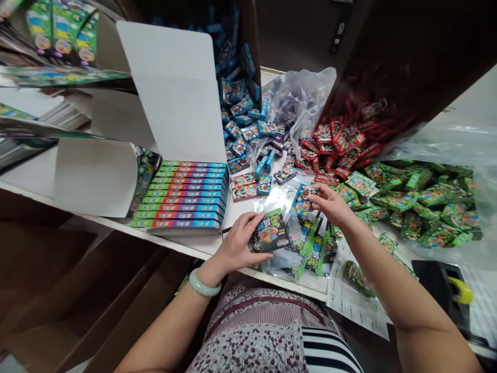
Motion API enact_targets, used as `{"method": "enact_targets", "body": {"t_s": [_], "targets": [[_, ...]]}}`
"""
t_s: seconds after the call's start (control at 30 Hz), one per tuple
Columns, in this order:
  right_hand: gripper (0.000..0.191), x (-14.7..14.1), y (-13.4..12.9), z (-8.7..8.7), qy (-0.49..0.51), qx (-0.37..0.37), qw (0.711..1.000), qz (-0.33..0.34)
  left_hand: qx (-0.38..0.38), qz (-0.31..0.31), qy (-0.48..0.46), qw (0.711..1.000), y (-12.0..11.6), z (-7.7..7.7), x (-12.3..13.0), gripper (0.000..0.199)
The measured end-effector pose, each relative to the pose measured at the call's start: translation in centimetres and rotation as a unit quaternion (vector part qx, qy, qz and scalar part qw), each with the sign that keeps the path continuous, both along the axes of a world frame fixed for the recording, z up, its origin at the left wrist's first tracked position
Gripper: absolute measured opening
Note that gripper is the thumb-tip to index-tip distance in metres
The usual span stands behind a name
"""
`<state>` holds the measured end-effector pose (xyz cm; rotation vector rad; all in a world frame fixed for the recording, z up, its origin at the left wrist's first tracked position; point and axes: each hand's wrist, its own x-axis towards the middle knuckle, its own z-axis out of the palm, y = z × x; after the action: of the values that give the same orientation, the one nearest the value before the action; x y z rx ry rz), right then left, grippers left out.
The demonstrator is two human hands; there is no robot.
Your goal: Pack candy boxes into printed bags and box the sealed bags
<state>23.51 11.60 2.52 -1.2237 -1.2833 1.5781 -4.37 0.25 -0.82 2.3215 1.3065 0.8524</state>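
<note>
Near the front edge of the white table, my left hand (243, 243) grips a black and green printed packet (272, 230) between thumb and fingers. To its right and a little farther back, my right hand (328, 203) pinches a small blue printed packet (302, 201). Beneath and between both hands lie clear plastic bags with black and green printing (313, 254). Just beyond the hands are small red boxes (244, 191), a blue box (264, 185) and a purple box (285, 173).
An open white carton (180, 109) holds rows of colourful boxes at left. Piles of blue boxes (243, 106), red boxes (344, 140) and green packets (435, 202) spread behind and to the right. A black tape dispenser (438, 282) sits at the right edge.
</note>
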Motion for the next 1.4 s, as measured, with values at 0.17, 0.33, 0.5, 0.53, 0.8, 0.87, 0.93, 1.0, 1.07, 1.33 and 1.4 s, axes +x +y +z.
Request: {"method": "enact_targets", "body": {"t_s": [0.17, 0.33, 0.5, 0.53, 0.8, 0.87, 0.93, 1.0, 1.07, 1.33, 1.4], "targets": [[0.032, 3.1, -2.4, -2.1, -0.066, 0.151, 0.986, -0.041, 0.008, 0.012, 0.018, 1.000, 0.1, 0.2, 0.3, 0.101], [0.017, 5.3, -5.1, -5.2, -0.299, 0.410, 0.860, 0.051, 0.042, 0.014, 0.022, 0.999, 0.5, 0.0, 0.6, 0.101], [0.025, 6.3, -7.3, -6.2, -0.373, 0.451, 0.797, 0.146, 0.049, 0.010, 0.035, 0.998, 0.5, -0.2, 0.6, 0.100], [0.027, 6.4, -7.3, -6.0, -0.378, 0.450, 0.797, 0.140, 0.048, 0.010, 0.034, 0.998, 0.5, -0.2, 0.6, 0.099], [0.066, 5.4, -4.9, -5.4, -0.501, 0.340, 0.779, 0.165, 0.033, 0.008, 0.036, 0.999, 0.5, 0.0, 0.8, 0.102], [0.058, 5.3, -4.7, -5.8, -0.492, 0.338, 0.786, 0.163, 0.030, 0.007, 0.030, 0.999, 0.5, -0.1, 0.8, 0.102], [0.054, 5.4, -4.8, -5.7, -0.471, 0.335, 0.801, 0.158, 0.026, 0.010, 0.027, 0.999, 0.6, -0.2, 0.7, 0.102], [0.049, 5.6, -5.0, -4.8, -0.436, 0.338, 0.822, 0.141, 0.020, 0.016, 0.031, 0.999, 0.7, -0.3, 0.7, 0.101], [0.046, 5.9, -5.4, -2.7, -0.389, 0.368, 0.839, 0.098, 0.015, 0.015, 0.036, 0.999, 0.8, -0.2, 0.8, 0.101], [0.046, 5.2, -7.5, 5.7, -0.407, 0.495, 0.744, 0.187, 0.040, -0.057, 0.031, 0.997, 2.2, 1.0, 2.3, 0.107], [0.044, 4.9, -7.7, 6.1, -0.429, 0.498, 0.723, 0.212, 0.052, -0.073, 0.038, 0.995, 2.5, 1.3, 2.7, 0.108]]}}
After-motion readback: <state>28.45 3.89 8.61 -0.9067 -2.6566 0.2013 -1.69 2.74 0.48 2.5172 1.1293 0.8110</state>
